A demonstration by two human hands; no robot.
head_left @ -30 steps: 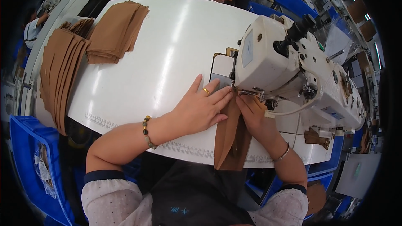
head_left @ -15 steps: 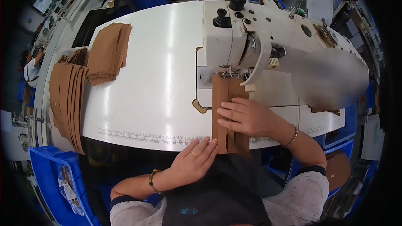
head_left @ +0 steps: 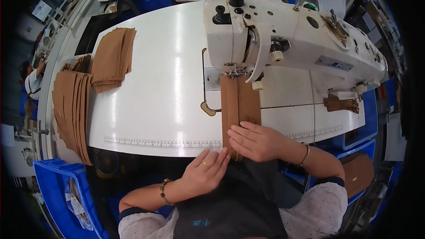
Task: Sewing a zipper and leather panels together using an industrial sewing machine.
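A long brown fabric piece lies on the white sewing table, its far end under the needle area of a white sewing machine. A fold or seam line runs along its length. At the near left corner of the fabric, my left hand has its fingers together and closed on the edge; the fingertips partly hide the grip. My right hand rests on the near part of the fabric, its fingers laid out over it. The fabric's near end hangs at the table edge, partly covered by my hands.
Stacked brown fabric pieces lie at the far left, beside a fanned pile. Small brown pieces lie right of the machine. Blue bins stand at the sides. A ruler strip runs along the near edge. Another person sits far left.
My right hand has slid toward me along the fabric, uncovering its middle. My left hand has stayed at the near corner. The view has shifted slightly.
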